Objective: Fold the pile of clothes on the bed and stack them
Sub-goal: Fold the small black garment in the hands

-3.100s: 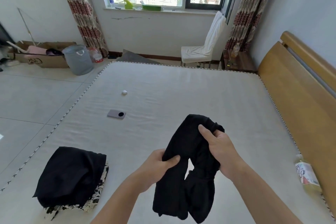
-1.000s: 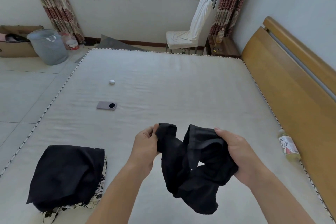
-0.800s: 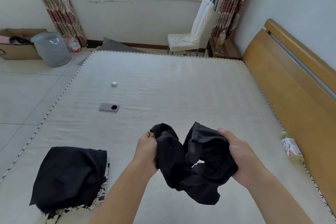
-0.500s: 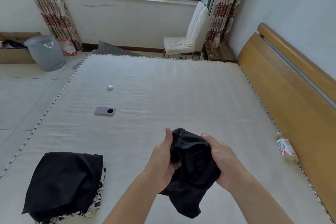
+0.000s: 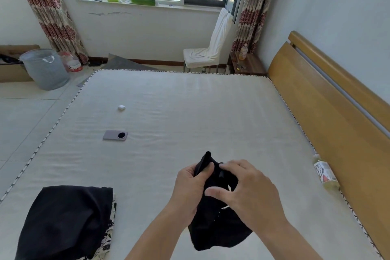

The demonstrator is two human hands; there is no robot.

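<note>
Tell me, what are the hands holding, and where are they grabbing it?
Both hands hold one black garment: the left hand grips its bunched top edge, and the right hand pinches the top beside it.

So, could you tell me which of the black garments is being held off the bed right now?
The bunched black garment gripped by the left hand and right hand; the other black garment lies on the stack near the bed's left edge.

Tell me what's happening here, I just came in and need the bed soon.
A person is folding clothes over the bed. Both hands hold a bunched black garment in the air: the left hand grips its upper part, the right hand curls round it from the other side. A stack with a black piece on top of a patterned one lies at the near left. A phone and a bottle also lie on the mattress.
</note>
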